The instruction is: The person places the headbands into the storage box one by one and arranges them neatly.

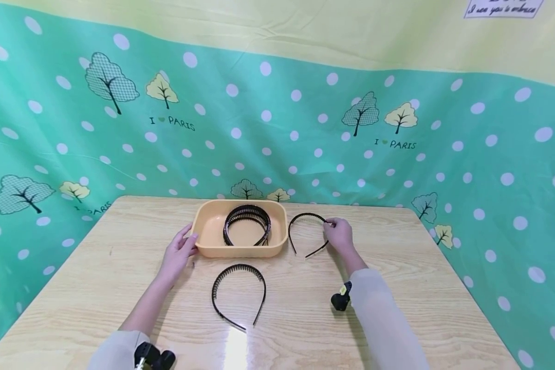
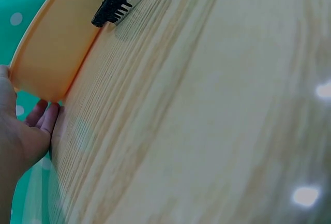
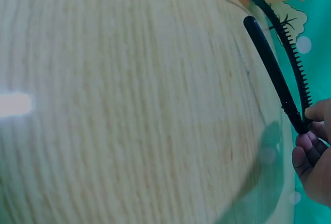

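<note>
At the left end of a yellow-orange plastic tray (image 1: 240, 252), my left hand (image 1: 179, 253) holds the wall, thumb near the rim and fingers lower down in the left wrist view. Several black toothed headbands (image 1: 247, 209) lie stacked inside that tray, toward its right half. My right hand (image 1: 339, 235) pinches another black headband (image 3: 270, 63) by one side, just right of the tray. Its two ends point toward me, and small teeth line the inner curve. One more black headband (image 1: 239, 266) rests on the table in front of the tray, ends toward me.
The light wood-grain table (image 1: 300, 318) ends at the back against a green polka-dot cloth (image 1: 268, 139) printed with trees. Black wrist cameras are strapped at both sleeves. A bright reflection shows on the table near its front.
</note>
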### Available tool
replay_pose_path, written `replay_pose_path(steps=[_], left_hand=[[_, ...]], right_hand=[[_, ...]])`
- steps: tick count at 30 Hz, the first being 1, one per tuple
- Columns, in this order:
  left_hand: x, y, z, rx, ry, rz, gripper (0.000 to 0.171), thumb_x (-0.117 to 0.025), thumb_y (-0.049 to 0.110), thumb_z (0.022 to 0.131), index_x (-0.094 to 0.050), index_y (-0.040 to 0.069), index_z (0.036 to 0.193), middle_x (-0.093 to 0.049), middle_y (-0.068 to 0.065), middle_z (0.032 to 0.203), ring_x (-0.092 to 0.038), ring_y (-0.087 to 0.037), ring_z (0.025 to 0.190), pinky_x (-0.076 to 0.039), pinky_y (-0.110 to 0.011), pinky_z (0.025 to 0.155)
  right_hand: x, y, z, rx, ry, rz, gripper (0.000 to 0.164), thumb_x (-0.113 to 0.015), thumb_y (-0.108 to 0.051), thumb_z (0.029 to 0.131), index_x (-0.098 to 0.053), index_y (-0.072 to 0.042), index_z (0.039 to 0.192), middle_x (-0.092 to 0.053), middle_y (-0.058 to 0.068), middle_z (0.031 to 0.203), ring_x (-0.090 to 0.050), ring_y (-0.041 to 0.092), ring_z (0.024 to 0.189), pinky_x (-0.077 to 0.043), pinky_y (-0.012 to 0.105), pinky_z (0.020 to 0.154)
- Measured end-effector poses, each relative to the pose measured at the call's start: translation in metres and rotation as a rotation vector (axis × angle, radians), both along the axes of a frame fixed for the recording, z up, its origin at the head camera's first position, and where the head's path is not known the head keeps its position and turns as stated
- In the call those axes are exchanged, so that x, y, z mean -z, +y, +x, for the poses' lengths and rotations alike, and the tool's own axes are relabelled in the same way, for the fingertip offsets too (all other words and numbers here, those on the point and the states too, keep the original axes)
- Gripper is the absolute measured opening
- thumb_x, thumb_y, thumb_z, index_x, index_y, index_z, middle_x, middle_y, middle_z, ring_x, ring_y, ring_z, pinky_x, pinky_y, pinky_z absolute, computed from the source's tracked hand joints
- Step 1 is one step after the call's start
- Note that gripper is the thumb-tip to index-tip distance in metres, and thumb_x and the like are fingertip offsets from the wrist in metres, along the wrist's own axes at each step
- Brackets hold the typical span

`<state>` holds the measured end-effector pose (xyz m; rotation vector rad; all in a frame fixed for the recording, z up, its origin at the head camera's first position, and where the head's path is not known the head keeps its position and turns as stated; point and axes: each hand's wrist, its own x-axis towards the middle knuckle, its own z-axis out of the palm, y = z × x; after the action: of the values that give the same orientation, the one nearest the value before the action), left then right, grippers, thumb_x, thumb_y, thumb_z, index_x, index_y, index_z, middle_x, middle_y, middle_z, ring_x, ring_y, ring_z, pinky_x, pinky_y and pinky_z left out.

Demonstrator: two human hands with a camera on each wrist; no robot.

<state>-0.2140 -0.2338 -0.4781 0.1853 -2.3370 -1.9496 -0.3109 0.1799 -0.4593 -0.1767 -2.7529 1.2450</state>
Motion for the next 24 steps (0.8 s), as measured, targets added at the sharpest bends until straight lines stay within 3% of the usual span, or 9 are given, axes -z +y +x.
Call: replay_pose_path(steps=[24], left_hand=[[0.004,-0.001,-0.001,-0.004,0.015,-0.001,0.062,-0.045,0.043,0.097,-0.026,0.014,0.149,-0.049,-0.031,0.130,-0.059,0.008,0.079,-0.054,-0.016,0.081]], right_hand=[[-0.020,0.008,0.004,0.014,0.000,-0.056,0.030,-0.053,-0.017,0.094,-0.062,0.001,0.116,-0.053,0.009,0.087,-0.047,0.014,0.069,-0.043,0.020,0.055]])
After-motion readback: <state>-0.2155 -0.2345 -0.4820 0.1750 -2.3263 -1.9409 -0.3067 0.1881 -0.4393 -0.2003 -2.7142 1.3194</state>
